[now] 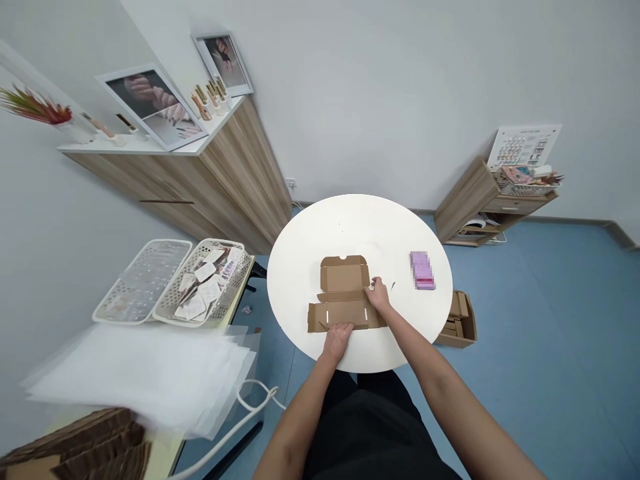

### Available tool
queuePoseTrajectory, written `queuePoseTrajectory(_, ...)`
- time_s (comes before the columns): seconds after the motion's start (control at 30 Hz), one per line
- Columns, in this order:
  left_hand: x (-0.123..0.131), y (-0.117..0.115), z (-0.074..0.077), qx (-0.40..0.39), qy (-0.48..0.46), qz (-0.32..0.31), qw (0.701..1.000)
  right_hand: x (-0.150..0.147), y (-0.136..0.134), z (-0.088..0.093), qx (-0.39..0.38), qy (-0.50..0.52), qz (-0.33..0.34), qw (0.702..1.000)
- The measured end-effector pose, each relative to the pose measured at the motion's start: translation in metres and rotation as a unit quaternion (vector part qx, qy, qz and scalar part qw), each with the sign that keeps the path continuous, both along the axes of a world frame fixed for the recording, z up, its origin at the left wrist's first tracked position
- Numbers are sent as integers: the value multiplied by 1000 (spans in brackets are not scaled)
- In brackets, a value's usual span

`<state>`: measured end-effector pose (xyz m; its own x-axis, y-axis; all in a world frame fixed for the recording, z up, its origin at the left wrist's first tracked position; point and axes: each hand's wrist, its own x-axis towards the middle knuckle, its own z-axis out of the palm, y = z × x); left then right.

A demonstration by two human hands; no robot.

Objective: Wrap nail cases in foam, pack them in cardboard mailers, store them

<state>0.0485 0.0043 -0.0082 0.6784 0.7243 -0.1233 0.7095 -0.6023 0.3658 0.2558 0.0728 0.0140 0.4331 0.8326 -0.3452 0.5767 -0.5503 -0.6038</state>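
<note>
An unfolded brown cardboard box (345, 277) lies on the round white table (310, 233), its lid panel pointing away from me and its side flaps spread. My left hand (338, 340) rests on the near edge of the cardboard, fingers pressed together there. At the right side, by the fold between the two panels, my right hand (379, 294) pinches the cardboard edge between thumb and fingers. To the right on the table sits a pixelated pink and purple item (423, 270).
At the left, a side table carries two white baskets (165, 307), translucent sheets (135, 373) and stacked brown cardboard (95, 447). A carton (469, 327) stands on the floor at the right. Wooden cabinets (240, 167) stand by the wall.
</note>
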Motion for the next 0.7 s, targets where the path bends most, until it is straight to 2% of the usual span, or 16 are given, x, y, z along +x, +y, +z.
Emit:
queuePoseTrajectory(0.1, 0, 0, 3, -6, 17, -6, 1000, -4, 15, -8, -72, 50, -4, 996)
queuePoseTrajectory(0.3, -1, 2, 8, -18, 46, -24, 998, -9, 27, -14, -110, 33, 14, 993)
queuePoseTrajectory(0.7, 9, 23, 16, 13, 22, -88, 996, -12, 9, -2, -114, -33, 98, 988)
